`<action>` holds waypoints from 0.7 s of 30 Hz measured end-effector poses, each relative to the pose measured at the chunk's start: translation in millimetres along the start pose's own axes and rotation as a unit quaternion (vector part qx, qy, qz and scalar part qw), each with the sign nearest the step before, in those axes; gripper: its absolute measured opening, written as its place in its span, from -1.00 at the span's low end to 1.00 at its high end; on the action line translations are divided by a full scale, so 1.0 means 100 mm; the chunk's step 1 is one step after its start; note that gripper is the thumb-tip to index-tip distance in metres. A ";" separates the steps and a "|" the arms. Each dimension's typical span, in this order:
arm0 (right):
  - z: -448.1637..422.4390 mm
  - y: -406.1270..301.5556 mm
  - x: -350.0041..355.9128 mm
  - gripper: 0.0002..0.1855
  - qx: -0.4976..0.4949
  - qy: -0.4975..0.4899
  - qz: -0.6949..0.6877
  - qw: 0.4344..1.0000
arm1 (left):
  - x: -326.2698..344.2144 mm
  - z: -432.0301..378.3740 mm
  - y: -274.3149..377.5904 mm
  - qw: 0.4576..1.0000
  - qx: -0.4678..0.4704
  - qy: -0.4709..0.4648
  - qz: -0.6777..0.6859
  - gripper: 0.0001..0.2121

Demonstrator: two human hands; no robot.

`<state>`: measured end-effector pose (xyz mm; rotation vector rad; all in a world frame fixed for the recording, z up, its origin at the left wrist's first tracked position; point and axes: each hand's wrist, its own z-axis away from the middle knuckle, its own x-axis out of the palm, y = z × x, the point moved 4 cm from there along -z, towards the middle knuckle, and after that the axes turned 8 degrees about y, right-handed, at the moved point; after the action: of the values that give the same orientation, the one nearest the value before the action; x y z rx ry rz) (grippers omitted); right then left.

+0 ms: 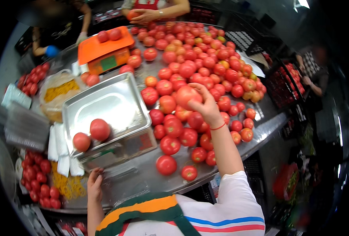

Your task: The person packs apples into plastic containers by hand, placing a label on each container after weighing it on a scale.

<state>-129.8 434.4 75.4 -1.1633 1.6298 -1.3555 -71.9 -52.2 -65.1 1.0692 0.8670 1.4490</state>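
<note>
My right hand (205, 104) grips a large tomato (187, 96) above a broad heap of loose tomatoes (208, 63). Left of the heap stands a scale with a shallow metal tray (103, 103). Two tomatoes, one at the lower left (81, 142) and a larger one beside it (100, 129), lie in that tray. My left hand (95, 181) is by the near lower corner of the scale, fingers curled; whether it touches the scale I cannot tell. Nothing shows in it.
An orange scale (103, 48) bearing two tomatoes stands behind the tray. At the left are a bag of yellow rubber bands (62, 90), stacked clear plastic trays (27, 126) and small tomatoes (34, 174). Co-workers stand across the metal table (162, 183) and at the right, by crates (282, 85).
</note>
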 end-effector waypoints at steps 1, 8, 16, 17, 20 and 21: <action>0.04 -0.11 0.31 -0.36 -0.058 -0.039 0.099 0.993 | 0.06 0.03 0.04 1.000 -0.005 0.003 0.001 -0.65; 0.17 0.04 1.73 -0.28 -0.253 -0.146 0.241 0.926 | 0.11 0.06 -0.05 0.999 0.040 -0.019 0.022 -0.77; 0.20 0.05 1.54 -0.33 -0.239 -0.052 0.310 0.919 | 0.15 0.12 -0.10 0.999 0.044 -0.018 0.007 -0.79; 0.22 0.06 1.61 -0.31 -0.258 -0.063 0.333 0.905 | 0.13 0.11 -0.10 0.999 0.048 -0.019 0.013 -0.79; 0.26 0.10 1.81 -0.19 -0.238 -0.102 0.347 0.902 | 0.08 0.07 -0.16 0.998 0.046 -0.025 -0.017 -0.77; 0.25 0.11 1.82 -0.18 -0.214 -0.103 0.323 0.916 | 0.10 0.06 -0.15 0.998 0.043 -0.030 -0.044 -0.77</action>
<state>-171.6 255.8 64.4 -0.8314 1.9634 -0.4554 -61.5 -40.0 -75.6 1.1203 0.9286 1.3096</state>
